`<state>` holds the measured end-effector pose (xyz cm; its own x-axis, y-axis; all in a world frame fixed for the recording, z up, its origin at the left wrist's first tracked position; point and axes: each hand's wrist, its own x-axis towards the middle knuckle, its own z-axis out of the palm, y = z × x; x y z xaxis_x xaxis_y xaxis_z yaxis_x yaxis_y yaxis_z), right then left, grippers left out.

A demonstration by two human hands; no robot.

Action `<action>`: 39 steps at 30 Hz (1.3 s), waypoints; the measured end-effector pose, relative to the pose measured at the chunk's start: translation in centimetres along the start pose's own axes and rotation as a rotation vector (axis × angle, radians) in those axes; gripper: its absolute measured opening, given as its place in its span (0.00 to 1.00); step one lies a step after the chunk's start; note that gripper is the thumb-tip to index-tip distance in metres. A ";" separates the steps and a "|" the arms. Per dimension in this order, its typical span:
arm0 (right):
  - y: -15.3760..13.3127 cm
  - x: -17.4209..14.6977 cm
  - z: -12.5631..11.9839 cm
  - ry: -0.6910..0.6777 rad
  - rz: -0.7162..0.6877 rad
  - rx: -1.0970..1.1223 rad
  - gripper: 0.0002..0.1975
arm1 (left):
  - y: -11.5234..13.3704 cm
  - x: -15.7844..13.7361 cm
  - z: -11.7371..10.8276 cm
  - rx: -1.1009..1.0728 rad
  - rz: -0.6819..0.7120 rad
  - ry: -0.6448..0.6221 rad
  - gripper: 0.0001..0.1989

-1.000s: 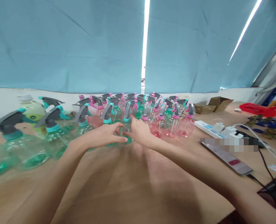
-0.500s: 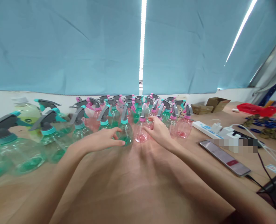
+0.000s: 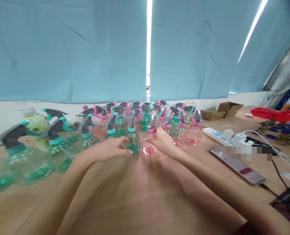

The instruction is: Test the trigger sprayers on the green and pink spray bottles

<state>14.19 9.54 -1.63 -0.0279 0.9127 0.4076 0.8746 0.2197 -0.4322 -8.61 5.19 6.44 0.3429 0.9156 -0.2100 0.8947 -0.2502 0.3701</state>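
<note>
A crowd of spray bottles with grey trigger heads stands on the table, some green with teal collars, others pink with pink collars. My right hand [image 3: 163, 140] is round the side of a pink spray bottle [image 3: 149, 149] in the front row, thumb at the near side; its other fingers are partly hidden behind it. Beside it stands a green spray bottle [image 3: 134, 148]. My left hand [image 3: 112, 148] is at that bottle's left side, thumb and fingers apart, not closed round it. Both bottles are upright.
More green spray bottles [image 3: 27, 166] line the left. A white-capped bottle [image 3: 33, 122] stands behind them. On the right are a phone [image 3: 238, 166], a white power strip [image 3: 217, 136] with cables, cardboard boxes [image 3: 229, 111] and a red tray [image 3: 269, 114]. Blue curtains [image 3: 86, 49] hang behind.
My right hand has closed in on the pink spray bottle, which sits slightly nearer to me. My left hand has barely moved. The view has shifted slightly.
</note>
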 end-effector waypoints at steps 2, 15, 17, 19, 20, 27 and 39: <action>-0.2 -1.3 -0.6 -0.012 -0.031 -0.019 0.20 | 0.1 -0.2 -0.1 -0.004 0.011 0.012 0.37; -3.4 -10.2 -1.4 -0.130 -0.242 0.428 0.31 | 4.8 -1.2 2.9 -0.218 0.544 0.133 0.32; -3.7 -10.3 -1.3 -0.166 -0.272 0.466 0.30 | 5.1 -1.1 3.4 -0.217 0.574 0.175 0.20; -3.7 -10.2 -1.2 -0.157 -0.308 0.455 0.27 | 5.1 -0.7 4.1 -0.241 0.565 0.253 0.16; -3.6 -10.0 -1.1 -0.141 -0.324 0.447 0.26 | 5.1 -0.4 4.5 -0.261 0.560 0.299 0.16; -2.2 -9.5 -0.3 -0.083 -0.350 0.519 0.28 | 5.8 1.1 8.1 -0.581 0.510 0.476 0.15; 5.8 -7.6 0.1 -0.335 -0.464 0.425 0.18 | 5.9 1.6 9.6 -0.661 0.406 0.563 0.19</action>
<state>19.45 3.95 -7.29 -0.5589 0.7342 0.3855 0.4741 0.6643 -0.5779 0.00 2.19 -0.39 0.2487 0.8583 0.4489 0.3360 -0.5111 0.7911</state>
